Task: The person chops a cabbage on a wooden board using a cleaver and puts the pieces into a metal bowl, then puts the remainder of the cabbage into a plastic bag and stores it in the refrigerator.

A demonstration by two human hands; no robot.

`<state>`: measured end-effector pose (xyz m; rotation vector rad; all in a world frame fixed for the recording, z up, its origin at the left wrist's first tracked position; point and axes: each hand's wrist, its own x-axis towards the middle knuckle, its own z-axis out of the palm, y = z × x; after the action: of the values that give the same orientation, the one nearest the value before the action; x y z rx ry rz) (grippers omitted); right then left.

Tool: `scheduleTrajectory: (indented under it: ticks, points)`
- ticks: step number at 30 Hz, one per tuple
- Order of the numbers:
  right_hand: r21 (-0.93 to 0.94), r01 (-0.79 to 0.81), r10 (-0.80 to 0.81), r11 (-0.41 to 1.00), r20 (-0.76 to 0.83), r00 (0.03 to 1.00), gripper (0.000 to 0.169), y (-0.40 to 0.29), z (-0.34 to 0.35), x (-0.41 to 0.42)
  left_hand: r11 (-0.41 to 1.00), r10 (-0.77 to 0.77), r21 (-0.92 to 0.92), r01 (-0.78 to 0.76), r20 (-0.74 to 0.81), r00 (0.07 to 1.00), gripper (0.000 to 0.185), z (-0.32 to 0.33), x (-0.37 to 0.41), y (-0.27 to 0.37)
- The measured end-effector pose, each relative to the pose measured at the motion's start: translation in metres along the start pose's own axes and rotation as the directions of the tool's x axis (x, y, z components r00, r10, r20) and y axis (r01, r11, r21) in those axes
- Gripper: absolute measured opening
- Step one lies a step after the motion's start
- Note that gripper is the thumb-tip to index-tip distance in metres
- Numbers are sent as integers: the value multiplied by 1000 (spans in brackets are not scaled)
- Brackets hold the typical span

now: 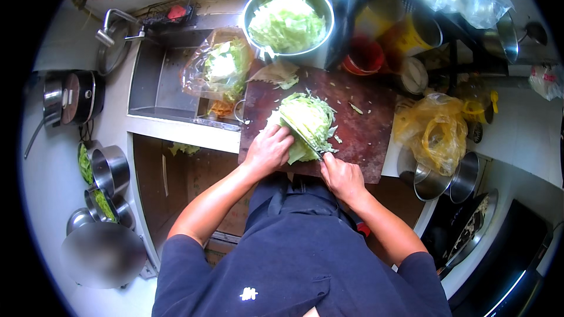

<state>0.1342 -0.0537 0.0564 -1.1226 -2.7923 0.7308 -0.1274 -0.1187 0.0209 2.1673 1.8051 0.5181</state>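
On a dark reddish-brown cutting board (352,136) lies a mound of shredded cabbage (310,116), with uncut leaves at its near left side. My right hand (343,176) grips a kitchen knife (302,138) at the handle; the blade runs diagonally through the cabbage, seen nearly edge-on. My left hand (269,147) presses on the cabbage leaves just left of the blade, its fingers curled. Behind the board stands a round metal bowl (332,20) heaped with cut cabbage. A loose outer leaf (276,74) rests at the board's far left corner.
To the left, a metal sink (174,66) has a clear plastic bag of cabbage (220,64) at its right side. Yellow plastic bags (434,130) and metal pots (432,185) stand right of the board. A red container (362,57) is behind it.
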Motion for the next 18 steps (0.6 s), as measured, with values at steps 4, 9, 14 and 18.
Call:
scheduleTrajectory:
  ticks: [4,9,14,18]
  points:
    - [116,-24,25,993,-9,1000,16,14,43,6,1000,-7,10,7,17,1000,28,7,-5,-2]
    - [75,-75,73,994,34,997,19,18,60,14,999,11,-37,-9,54,998,33,-2,-5,-3]
    - [47,-35,35,998,-10,999,18,6,22,25,996,57,-68,-50,105,993,42,-12,-9,-8]
    - [53,-31,30,998,22,999,18,-8,-10,8,996,52,-83,-43,109,993,41,-11,-9,-7]
